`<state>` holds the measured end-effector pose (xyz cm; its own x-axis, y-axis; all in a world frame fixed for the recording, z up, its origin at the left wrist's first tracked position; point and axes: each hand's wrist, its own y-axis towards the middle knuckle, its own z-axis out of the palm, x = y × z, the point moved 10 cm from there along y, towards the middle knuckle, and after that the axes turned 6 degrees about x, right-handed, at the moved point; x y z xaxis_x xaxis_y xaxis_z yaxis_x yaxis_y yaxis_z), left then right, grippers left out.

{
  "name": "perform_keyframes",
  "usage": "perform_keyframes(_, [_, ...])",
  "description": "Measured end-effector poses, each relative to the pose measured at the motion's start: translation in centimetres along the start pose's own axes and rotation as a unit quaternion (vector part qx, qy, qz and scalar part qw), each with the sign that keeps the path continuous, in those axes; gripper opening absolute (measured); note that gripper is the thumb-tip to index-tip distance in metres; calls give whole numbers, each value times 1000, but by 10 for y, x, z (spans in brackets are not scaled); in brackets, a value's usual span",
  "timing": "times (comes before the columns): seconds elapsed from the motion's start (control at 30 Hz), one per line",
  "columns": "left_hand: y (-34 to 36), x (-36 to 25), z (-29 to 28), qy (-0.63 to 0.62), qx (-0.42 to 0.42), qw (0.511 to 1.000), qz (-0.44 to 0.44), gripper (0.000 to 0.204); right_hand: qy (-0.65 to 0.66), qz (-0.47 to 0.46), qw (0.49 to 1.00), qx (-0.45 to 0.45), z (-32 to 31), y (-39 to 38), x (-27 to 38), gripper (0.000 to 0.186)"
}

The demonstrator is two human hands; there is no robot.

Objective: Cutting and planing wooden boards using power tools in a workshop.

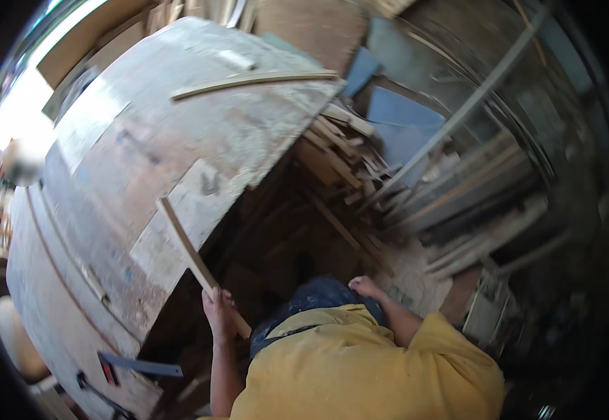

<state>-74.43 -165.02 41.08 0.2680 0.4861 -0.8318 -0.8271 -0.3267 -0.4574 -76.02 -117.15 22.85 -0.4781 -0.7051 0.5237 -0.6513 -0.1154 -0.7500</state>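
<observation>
My left hand (219,308) is closed around a narrow wooden strip (187,243) near its lower end. The strip slants up and left, its far end over the edge of a large worn worktable (157,175). Beside my right hip, my right hand (365,285) is curled with the fingers drawn in; whether anything is inside it cannot be made out. A second wooden strip (255,81) lies across the far part of the table, with a short pale piece (237,59) just beyond it.
A try square (143,366) lies at the table's near left corner, its blade jutting past the edge. Scrap wood (336,150) is heaped beyond the table's right edge. Stacked boards (479,189) and a long diagonal bar (465,108) stand on the right.
</observation>
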Motion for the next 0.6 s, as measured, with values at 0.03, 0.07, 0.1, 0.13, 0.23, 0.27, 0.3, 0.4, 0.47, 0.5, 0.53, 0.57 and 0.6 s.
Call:
perform_keyframes(0.03, [-8, -5, 17, 37, 27, 999, -1, 19, 60, 10, 998, -19, -7, -9, -5, 22])
perform_keyframes(0.07, [-9, 4, 34, 57, 74, 996, -11, 19, 117, 14, 992, -36, -14, -18, -12, 21])
perform_keyframes(0.1, [-6, 15, 47, 128, 111, 986, -5, 19, 171, 15, 982, -79, -25, -31, -17, 21])
perform_keyframes(0.13, [-3, 24, 59, 195, 144, 970, 8, 20, 220, 14, 968, -119, -34, -46, -21, 21])
perform_keyframes(0.23, [7, 62, 93, 327, 244, 910, 73, 21, 300, 2, 935, -190, -43, -77, -53, 22])
perform_keyframes(0.27, [7, 72, 105, 337, 278, 896, 75, 21, 323, 9, 922, -215, -41, -85, -74, 22])
perform_keyframes(0.3, [6, 84, 113, 390, 306, 866, 67, 21, 338, -12, 915, -220, -33, -91, -88, 22])
perform_keyframes(0.4, [-7, 99, 163, 474, 358, 800, 86, 22, 379, -6, 890, -255, -11, -123, -140, 21])
perform_keyframes(0.47, [-20, 113, 196, 554, 400, 719, 123, 25, 451, 38, 845, -284, 20, -151, -205, 24])
perform_keyframes(0.5, [-31, 121, 216, 546, 408, 724, 108, 28, 479, 59, 826, -291, 39, -164, -238, 23])
perform_keyframes(0.53, [-25, 136, 225, 552, 421, 711, 114, 28, 506, 77, 807, -295, 57, -179, -267, 22])
perform_keyframes(0.57, [-8, 158, 232, 547, 436, 701, 141, 28, 517, 96, 798, -294, 72, -197, -289, 21])
perform_keyframes(0.6, [1, 179, 240, 541, 450, 691, 168, 28, 527, 114, 791, -290, 88, -217, -311, 20])
